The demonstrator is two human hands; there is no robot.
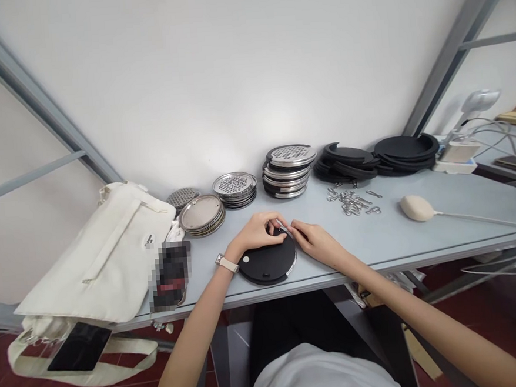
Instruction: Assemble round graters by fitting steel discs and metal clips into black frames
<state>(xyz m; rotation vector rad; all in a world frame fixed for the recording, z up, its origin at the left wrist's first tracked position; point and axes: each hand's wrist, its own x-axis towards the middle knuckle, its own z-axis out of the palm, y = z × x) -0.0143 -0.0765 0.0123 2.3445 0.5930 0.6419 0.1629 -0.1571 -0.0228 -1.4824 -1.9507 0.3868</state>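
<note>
Over a round black disc with a metal rim (pixel 267 262) my left hand (pixel 254 231) and my right hand (pixel 314 242) meet at the disc's far edge. A small silver metal piece (pixel 282 228) sits between their fingertips, and both hands pinch it. Its exact shape is partly hidden by my fingers. My left wrist, with a pale watch on it, rests near the disc's left side. Just beyond the hands lies a loose pile of small metal clips (pixel 349 203).
Stacks of perforated metal discs (pixel 286 171) and black rings (pixel 405 153) line the back of the grey table (pixel 376 238). A white canvas bag (pixel 107 257) lies at the left, beside a blurred object (pixel 171 276). A corded beige oval object (pixel 416 208) lies at the right.
</note>
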